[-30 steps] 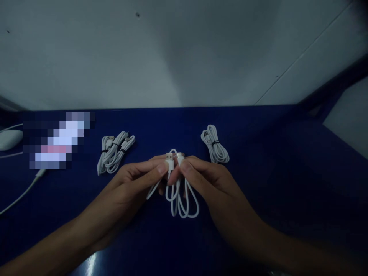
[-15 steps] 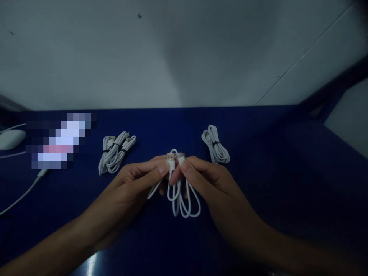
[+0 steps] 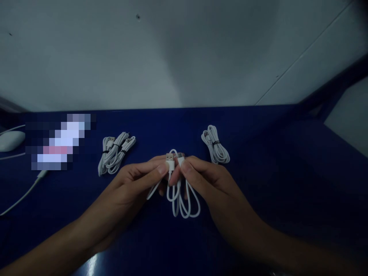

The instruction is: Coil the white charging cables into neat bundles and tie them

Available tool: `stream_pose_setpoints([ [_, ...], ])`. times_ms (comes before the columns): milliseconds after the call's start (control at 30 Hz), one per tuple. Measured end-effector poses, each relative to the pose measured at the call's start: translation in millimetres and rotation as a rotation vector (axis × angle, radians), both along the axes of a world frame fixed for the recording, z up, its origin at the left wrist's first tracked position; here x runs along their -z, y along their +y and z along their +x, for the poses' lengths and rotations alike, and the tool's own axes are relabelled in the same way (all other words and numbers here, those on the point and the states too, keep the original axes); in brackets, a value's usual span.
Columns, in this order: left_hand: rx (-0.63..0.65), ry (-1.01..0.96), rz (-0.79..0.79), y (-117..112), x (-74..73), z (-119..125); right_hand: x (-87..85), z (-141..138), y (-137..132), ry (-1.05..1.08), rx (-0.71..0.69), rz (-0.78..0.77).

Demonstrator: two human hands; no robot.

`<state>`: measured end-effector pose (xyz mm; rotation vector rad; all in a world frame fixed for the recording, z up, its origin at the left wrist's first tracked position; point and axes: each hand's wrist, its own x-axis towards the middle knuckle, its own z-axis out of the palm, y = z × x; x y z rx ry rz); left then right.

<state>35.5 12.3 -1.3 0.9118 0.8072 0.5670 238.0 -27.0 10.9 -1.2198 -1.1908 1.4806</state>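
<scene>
A white USB cable (image 3: 185, 214) hangs in loose loops between my two hands, above the blue table (image 3: 161, 245). My left hand (image 3: 143, 178) pinches its USB-A plug (image 3: 170, 161) between thumb and fingers, with the metal end pointing up. Close beside it, my right hand (image 3: 204, 176) grips the cable's other plug (image 3: 181, 157), whose metal tip leans a little to the left. Fingers partly hide the cable behind the plugs. Both hands are closed and nearly touch each other.
Several coiled white cables (image 3: 115, 153) with black ties lie beyond my left hand. Another tied coil (image 3: 217, 147) lies beyond my right hand. At the left are a blurred-out bright object (image 3: 61, 142) with a cord and a white rounded item (image 3: 11, 140). A pale wall (image 3: 115, 57) stands behind the table.
Almost nothing differs: the view has shifted very slightly. Both hands keep the same hold on the cable's plugs.
</scene>
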Motion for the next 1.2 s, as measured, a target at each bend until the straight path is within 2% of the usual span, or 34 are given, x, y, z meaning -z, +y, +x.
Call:
stream_pose_setpoints([
  [533, -0.020, -0.017, -0.049, -0.6, 5.4, -1.0, -1.3, -0.2, 0.2, 0.003, 0.007, -0.046],
  [1200, -0.027, -0.005, -0.042, -0.6, 4.3, -2.9, -0.5, 0.4, 1.1, -0.011, -0.003, -0.005],
])
